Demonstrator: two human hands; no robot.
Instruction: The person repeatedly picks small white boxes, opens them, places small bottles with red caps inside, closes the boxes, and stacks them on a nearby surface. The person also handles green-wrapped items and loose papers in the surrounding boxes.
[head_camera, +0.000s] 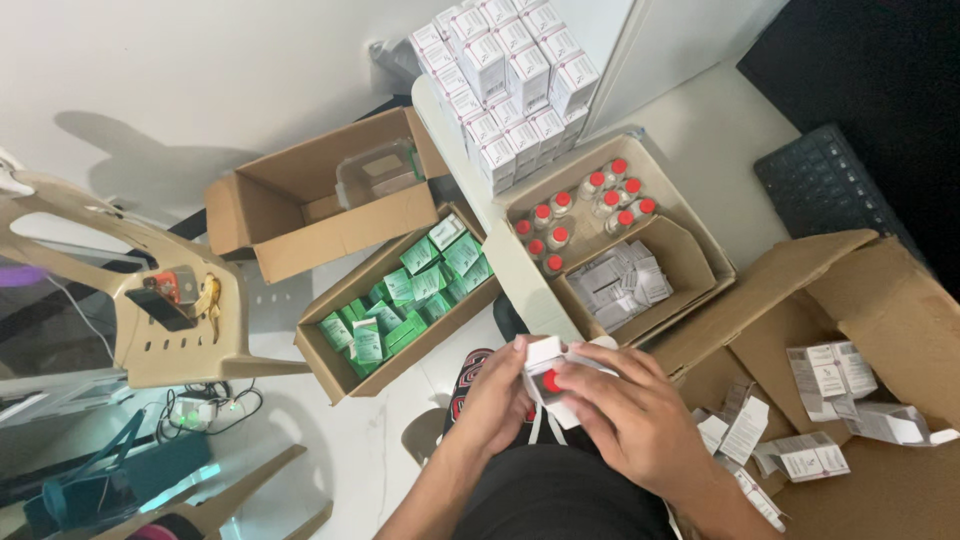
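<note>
Both hands are gripping one small white carton (548, 372) over the person's lap: the left hand (497, 395) is closing around its side, while the right hand (628, 410) is wrapping over a red-capped bottle (551, 381) showing at the carton's opening. Behind, on the tabletop (720, 150), a cardboard box (700, 255) is holding eleven red-capped bottles (585, 212) beside a pile of folded leaflets (622, 282).
</note>
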